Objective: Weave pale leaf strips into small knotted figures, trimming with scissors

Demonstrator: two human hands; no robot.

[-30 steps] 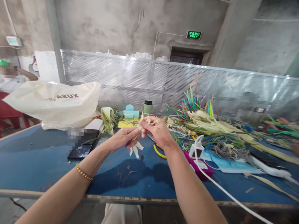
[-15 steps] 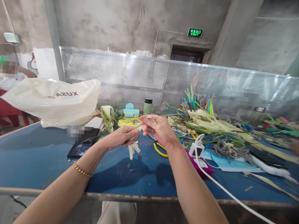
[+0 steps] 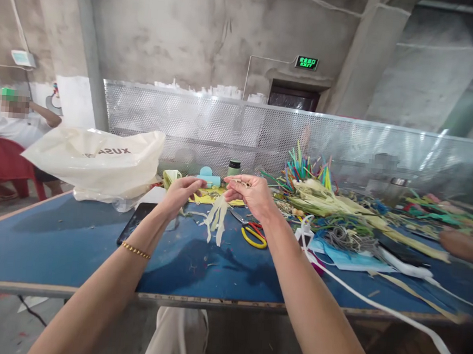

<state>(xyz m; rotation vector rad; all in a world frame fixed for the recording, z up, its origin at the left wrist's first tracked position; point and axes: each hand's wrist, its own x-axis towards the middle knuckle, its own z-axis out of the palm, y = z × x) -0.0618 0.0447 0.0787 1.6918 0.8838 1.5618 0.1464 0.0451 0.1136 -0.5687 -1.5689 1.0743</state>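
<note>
My right hand (image 3: 252, 195) is closed in a pinch on a bunch of pale corn husk strips (image 3: 218, 219), whose loose ends hang down over the table. My left hand (image 3: 184, 193) is off to its left at the same height, fingers pinched together. A thin line seems to run from its fingertips toward the right hand, too fine to make out. Below the right hand lie scissors (image 3: 253, 236) with yellow and red handles. Behind the hands are a yellow sheet (image 3: 218, 196), a light blue object (image 3: 208, 178) and a green bottle with a black cap (image 3: 234, 168).
On the blue table (image 3: 99, 253), a white plastic bag (image 3: 98, 160) and a phone (image 3: 136, 223) lie left. Right are husks (image 3: 320, 197), grey cord (image 3: 348, 237), a blue mask (image 3: 353, 257), and a white cable (image 3: 374, 302). Another person's hand (image 3: 466, 247) shows far right; someone sits at left.
My left hand has let go of the husk strips and moved left, away from the right hand. The strips now hang spread from my right hand. The view has shifted slightly.
</note>
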